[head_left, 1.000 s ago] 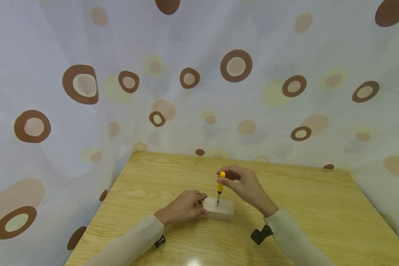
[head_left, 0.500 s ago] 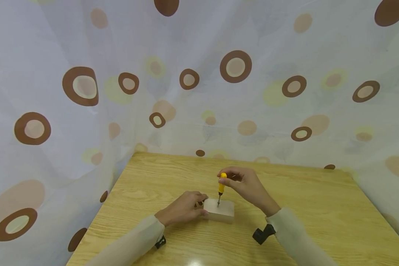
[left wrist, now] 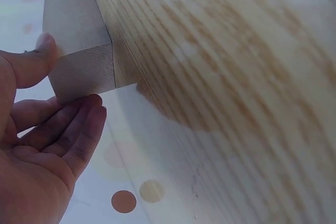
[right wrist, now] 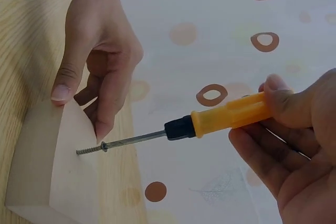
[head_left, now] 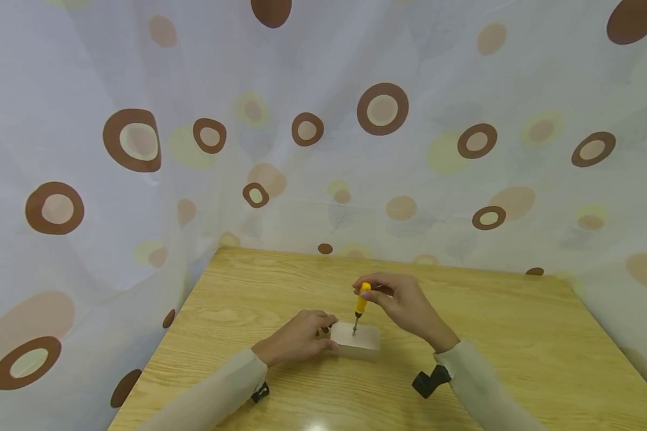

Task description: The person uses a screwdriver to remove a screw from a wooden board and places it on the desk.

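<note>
A pale wooden block (head_left: 363, 345) lies on the table, gripped at its left end by my left hand (head_left: 296, 339), thumb on the near side and fingers behind. The left wrist view shows the thumb and fingertips against the block (left wrist: 79, 19). My right hand (head_left: 410, 305) pinches the yellow handle of a screwdriver (head_left: 362, 302) above the block. In the right wrist view the shaft of the screwdriver (right wrist: 220, 118) meets the head of a screw (right wrist: 90, 150), whose threads show above the block face (right wrist: 76, 166). The screwdriver leans a little to the right.
The wooden table (head_left: 496, 335) carries the block, and a patterned white curtain (head_left: 323, 78) hangs behind it and at both sides. Black wrist devices hang below the left wrist (head_left: 260, 392) and the right wrist (head_left: 430, 381).
The top of the screwdriver has tipped slightly to the right, and my right hand has shifted a little right with it. My left hand and the block have barely changed.
</note>
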Tool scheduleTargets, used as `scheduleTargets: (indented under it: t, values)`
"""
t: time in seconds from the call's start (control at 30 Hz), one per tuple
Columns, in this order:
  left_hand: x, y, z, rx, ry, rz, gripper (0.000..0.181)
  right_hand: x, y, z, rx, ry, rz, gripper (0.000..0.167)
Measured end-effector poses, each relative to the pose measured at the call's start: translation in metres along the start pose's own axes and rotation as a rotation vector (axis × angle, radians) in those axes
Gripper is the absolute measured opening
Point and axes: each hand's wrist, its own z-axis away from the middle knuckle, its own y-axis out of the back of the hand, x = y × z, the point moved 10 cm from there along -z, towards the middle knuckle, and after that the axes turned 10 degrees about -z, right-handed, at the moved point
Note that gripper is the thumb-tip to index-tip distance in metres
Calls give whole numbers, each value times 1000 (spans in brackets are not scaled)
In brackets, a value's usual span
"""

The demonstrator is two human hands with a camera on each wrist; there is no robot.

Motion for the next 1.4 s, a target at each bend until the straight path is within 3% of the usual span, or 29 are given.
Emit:
scheduleTargets:
  t: [0.17,0.33,0.4,0.47,0.6,0.73,0.9,0.97,1.17,1.27,1.4]
  values:
    - [-1,-1,0,0,3,-11,54,10,3,2,35,-88,-7,18]
    - [-1,-1,0,1,1,-14,54,13,8,4,115,-95,-40,21]
    - [-1,-1,0,0,4,-13,53,11,7,3,95,-63,-78,16]
    - [-1,-1,0,-4,9,-11,54,8,3,2,26,-27,-112,11]
    - [-1,0,0,-2,11,-10,54,8,-2,0,-82,-34,-142,10]
    - [-2,-1,1,1,9,-11,52,12,1,2,-3,-76,-81,17]
    - [-2,-1,1,-2,17,-21,53,8,9,5,126,-50,16,24]
    - [-2,-1,0,-3,19,-19,53,3,9,4,118,-19,27,23]
    - [-2,0,1,1,19,-15,52,-6,0,1,-16,24,-25,23]
    - [-1,1,1,4,13,-18,52,-2,0,2,1,-3,-17,22]
    - [0,1,0,10,2,-19,52,7,5,4,79,-48,-30,24]
